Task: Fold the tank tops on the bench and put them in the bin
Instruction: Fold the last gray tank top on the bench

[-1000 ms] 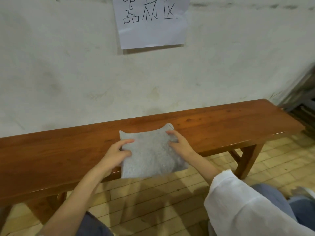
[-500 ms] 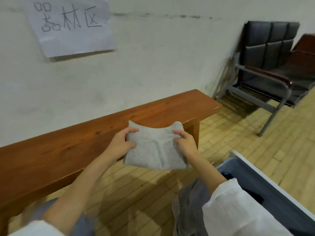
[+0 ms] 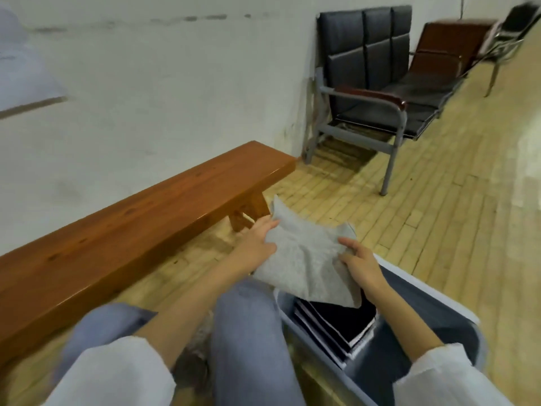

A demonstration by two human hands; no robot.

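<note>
Both hands pinch folded grey tank top [image 3: 307,268]: left hand [image 3: 254,247], right hand [image 3: 361,266], above bin [image 3: 456,326] with dark stack [image 3: 336,323], lower right of frame

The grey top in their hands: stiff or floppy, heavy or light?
Probably floppy: the grey top sags between the left hand and right hand, its lower corner drooping over the bin. Likely light, since finger pinches carry it. Its fold might slip open if one hand let go.
</note>
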